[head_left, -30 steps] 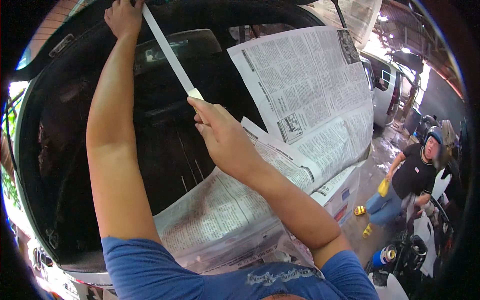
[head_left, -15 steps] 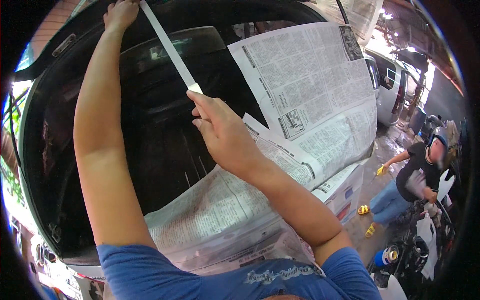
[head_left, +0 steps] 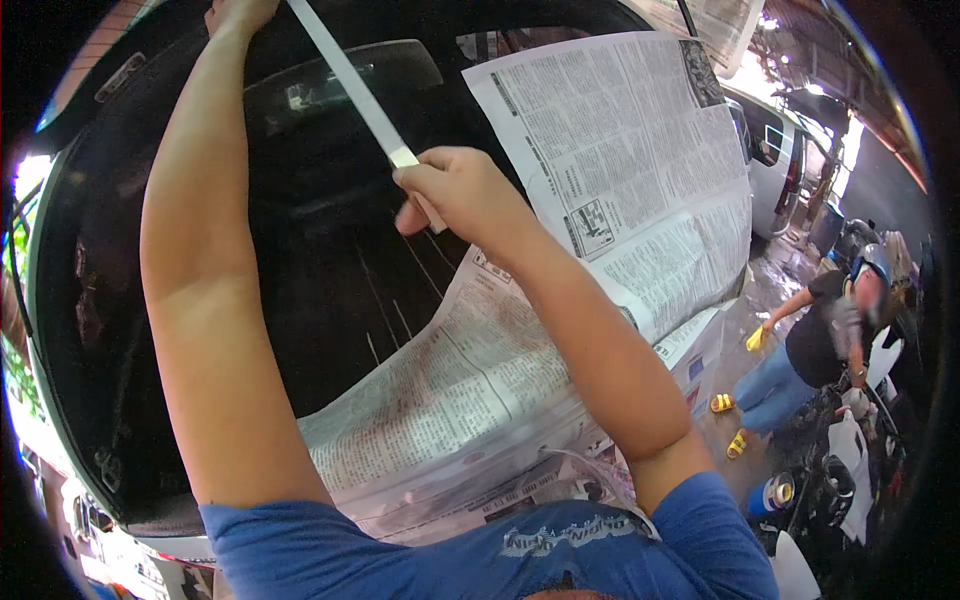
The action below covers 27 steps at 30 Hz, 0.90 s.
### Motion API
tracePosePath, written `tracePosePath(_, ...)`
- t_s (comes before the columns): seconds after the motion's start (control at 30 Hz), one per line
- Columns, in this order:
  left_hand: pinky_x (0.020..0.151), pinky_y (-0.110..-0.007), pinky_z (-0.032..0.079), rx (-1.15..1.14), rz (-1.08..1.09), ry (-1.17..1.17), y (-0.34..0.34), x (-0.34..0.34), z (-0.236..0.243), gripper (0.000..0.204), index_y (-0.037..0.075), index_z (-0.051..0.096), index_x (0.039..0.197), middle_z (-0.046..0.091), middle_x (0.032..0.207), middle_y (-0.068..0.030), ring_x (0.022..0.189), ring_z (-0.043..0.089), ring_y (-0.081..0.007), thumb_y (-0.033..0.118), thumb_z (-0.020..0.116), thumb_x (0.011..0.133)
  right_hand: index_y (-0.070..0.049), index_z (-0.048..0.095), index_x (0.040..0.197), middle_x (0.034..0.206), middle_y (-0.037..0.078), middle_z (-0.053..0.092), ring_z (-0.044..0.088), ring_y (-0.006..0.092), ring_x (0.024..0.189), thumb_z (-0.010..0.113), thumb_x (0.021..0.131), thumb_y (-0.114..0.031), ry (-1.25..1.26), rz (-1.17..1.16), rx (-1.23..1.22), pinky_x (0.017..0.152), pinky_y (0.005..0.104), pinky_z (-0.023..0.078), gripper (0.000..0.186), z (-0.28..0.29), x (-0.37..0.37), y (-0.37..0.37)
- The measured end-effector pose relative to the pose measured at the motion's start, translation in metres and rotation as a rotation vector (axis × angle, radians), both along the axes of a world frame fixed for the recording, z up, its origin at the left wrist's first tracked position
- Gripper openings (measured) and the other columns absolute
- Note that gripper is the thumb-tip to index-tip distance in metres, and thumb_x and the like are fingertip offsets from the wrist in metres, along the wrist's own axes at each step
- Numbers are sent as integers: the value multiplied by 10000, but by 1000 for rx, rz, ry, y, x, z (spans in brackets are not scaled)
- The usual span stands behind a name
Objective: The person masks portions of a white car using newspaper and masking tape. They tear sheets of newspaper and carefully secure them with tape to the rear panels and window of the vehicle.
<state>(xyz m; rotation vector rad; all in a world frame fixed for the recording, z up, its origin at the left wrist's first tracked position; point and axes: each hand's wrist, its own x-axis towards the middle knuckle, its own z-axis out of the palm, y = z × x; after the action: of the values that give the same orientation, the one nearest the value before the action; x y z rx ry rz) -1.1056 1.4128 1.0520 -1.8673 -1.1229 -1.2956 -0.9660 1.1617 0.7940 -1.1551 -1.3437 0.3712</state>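
A long, pale strip of masking tape [head_left: 350, 82] runs taut from the top edge down across a large dark vehicle window [head_left: 330, 250]. Its lower end is pinched in my right hand [head_left: 465, 195], thumb on top, with a short tail hanging below the fingers. My left hand [head_left: 240, 14] reaches far up beside the tape's upper part; the frame's edge cuts off its fingers, so its hold is hidden. Printed newspaper sheets [head_left: 640, 140] cover the window's right side, and another newspaper sheet [head_left: 450, 370] drapes across the lower part under my right forearm.
At the right a person [head_left: 825, 320] in a dark shirt and yellow sandals stands with a yellow item in one hand. Near them are a blue can [head_left: 772, 494] and cluttered parts. A light-coloured vehicle [head_left: 775, 170] stands behind.
My right hand has moved up and slightly right, its grip turned with the tape's end still in it. The left hand sits a little higher, more cut off. The view has shifted slightly.
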Motion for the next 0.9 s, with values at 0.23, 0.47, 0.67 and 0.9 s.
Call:
tracePosePath(0.23,1066,-532,460,33,-8,-45,1,5,-4,455,166,756,1205,668,1319,-162,1272,567,-417,506,533,1000,31,662,950,744,91,673,654,153,680,610,936,-236,56,-50,-91,670,290,514,273,8,5,16)
tracePosePath(0.47,1080,-513,448,9,-21,-71,-3,5,-8,448,164,756,1208,674,1305,-163,1269,569,-407,495,538,1001,80,675,899,769,176,706,698,204,719,665,863,-296,126,-95,19,669,351,534,378,12,5,37)
tracePosePath(0.67,1069,-517,454,31,-51,-66,-4,9,-6,436,156,755,1211,677,1298,-164,1259,573,-409,473,548,993,65,720,922,906,263,734,727,389,868,632,820,-358,-331,-331,41,819,448,557,445,14,22,54)
tracePosePath(0.9,1064,-519,455,85,-60,-94,4,6,-9,425,147,771,1160,676,1284,-179,1229,576,-430,466,543,997,14,690,1155,974,302,719,701,474,951,600,855,-312,-688,-472,-294,883,529,537,452,-5,-3,-7)
